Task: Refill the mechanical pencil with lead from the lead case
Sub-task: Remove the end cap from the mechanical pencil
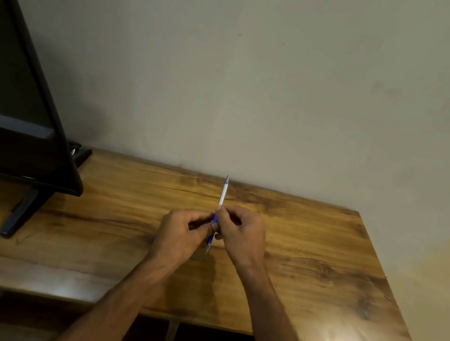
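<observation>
A silver and blue mechanical pencil stands almost upright above the middle of the wooden table, its blue grip and tip pointing down toward me. My right hand pinches its barrel at mid-length. My left hand meets it from the left, fingers closed at the lower barrel by the blue grip. A small greenish object, perhaps the lead case, lies blurred on the table under my left hand; I cannot make it out clearly.
A large black television on a stand fills the left side of the table. A plain wall rises right behind the table. The front edge of the table runs below my forearms, with shelves underneath.
</observation>
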